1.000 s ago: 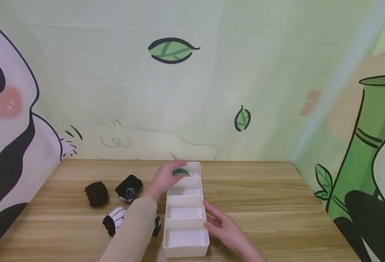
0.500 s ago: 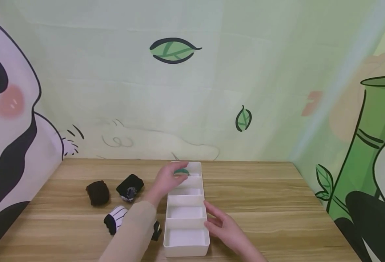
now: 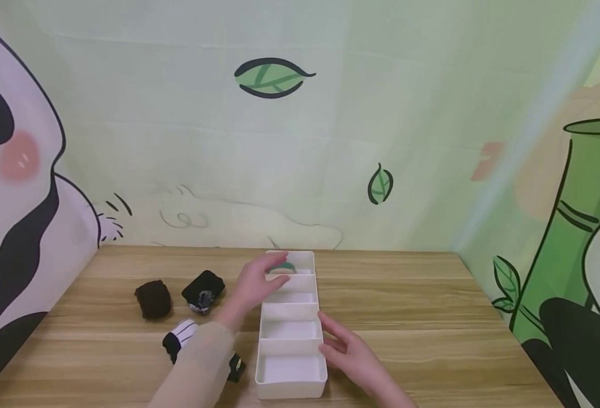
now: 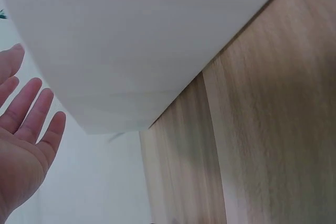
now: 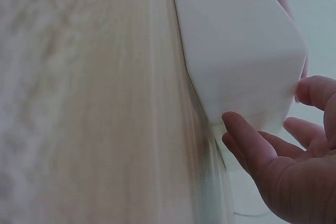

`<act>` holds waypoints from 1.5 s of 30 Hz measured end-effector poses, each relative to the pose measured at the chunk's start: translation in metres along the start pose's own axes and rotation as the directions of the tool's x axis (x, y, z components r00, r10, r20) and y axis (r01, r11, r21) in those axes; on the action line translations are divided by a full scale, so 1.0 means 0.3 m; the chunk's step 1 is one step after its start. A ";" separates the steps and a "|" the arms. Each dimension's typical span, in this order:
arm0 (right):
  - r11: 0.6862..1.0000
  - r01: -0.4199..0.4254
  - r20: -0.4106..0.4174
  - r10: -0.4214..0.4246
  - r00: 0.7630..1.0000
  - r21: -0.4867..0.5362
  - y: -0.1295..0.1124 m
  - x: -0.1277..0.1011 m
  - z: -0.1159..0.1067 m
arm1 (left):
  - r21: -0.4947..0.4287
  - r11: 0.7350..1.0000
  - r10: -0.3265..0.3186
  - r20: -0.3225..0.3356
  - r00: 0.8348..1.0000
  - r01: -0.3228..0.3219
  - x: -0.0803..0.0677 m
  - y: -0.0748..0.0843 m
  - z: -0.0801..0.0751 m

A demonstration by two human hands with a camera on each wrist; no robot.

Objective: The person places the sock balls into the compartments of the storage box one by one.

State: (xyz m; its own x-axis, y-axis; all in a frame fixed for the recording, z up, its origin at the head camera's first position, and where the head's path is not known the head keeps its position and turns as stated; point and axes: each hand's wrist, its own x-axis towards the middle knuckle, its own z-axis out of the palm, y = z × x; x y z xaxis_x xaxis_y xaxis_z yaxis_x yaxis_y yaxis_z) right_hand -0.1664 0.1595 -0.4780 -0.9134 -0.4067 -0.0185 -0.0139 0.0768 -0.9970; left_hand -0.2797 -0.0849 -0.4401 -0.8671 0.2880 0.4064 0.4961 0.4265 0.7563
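A white divided tray (image 3: pixel 289 391) lies lengthwise on the wooden table (image 3: pixel 407 306). A green rolled sock (image 3: pixel 283 267) sits in its far compartment. My left hand (image 3: pixel 256 280) hovers at that compartment's left edge, right beside the roll. In the left wrist view this left hand (image 4: pixel 23 145) shows straight, spread fingers holding nothing, next to the tray wall (image 4: pixel 131 35). My right hand (image 3: pixel 343 348) rests with relaxed fingers against the tray's right side near the front. The right wrist view shows the right hand (image 5: pixel 283 171) touching the tray wall (image 5: pixel 236 51).
Left of the tray lie a dark brown sock roll (image 3: pixel 153 299), a black sock roll (image 3: pixel 203 290) and a black-and-white striped sock roll (image 3: pixel 178 338). A small black item (image 3: pixel 237 367) peeks from under my left sleeve. A printed backdrop closes the table's far and side edges.
My left hand has drawn back slightly from the green roll, which now lies uncovered in the far compartment. The right hand has stayed in place.
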 end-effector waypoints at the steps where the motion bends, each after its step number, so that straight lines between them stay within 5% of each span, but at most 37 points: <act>1: 1.000 -0.003 -0.001 0.003 1.000 -0.001 0.000 0.000 -0.001 | 0.000 1.000 -0.006 0.002 1.000 0.006 -0.004 0.003 -0.004; 13: 1.000 0.007 -0.006 -0.007 1.000 0.006 -0.003 -0.003 0.002 | -0.014 0.999 -0.044 0.002 0.999 0.044 -0.057 0.020 -0.070; 21: 1.000 -0.009 -0.011 0.009 1.000 -0.009 0.001 -0.001 0.000 | -0.027 1.000 0.004 -0.050 0.999 -0.005 -0.117 -0.001 -0.113; 45: 1.000 -0.004 -0.015 0.004 1.000 -0.015 0.002 -0.001 0.000 | 0.133 0.989 0.063 -0.003 0.998 -0.062 -0.228 -0.048 -0.236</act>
State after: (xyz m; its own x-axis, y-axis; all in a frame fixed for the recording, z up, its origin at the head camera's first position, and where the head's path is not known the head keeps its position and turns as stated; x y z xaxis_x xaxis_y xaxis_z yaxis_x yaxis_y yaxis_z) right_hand -0.1663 0.1597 -0.4785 -0.9194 -0.3929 -0.0209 -0.0168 0.0923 -0.9956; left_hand -0.2305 -0.1715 -0.4424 -0.8343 0.3121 0.4545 0.5505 0.5178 0.6549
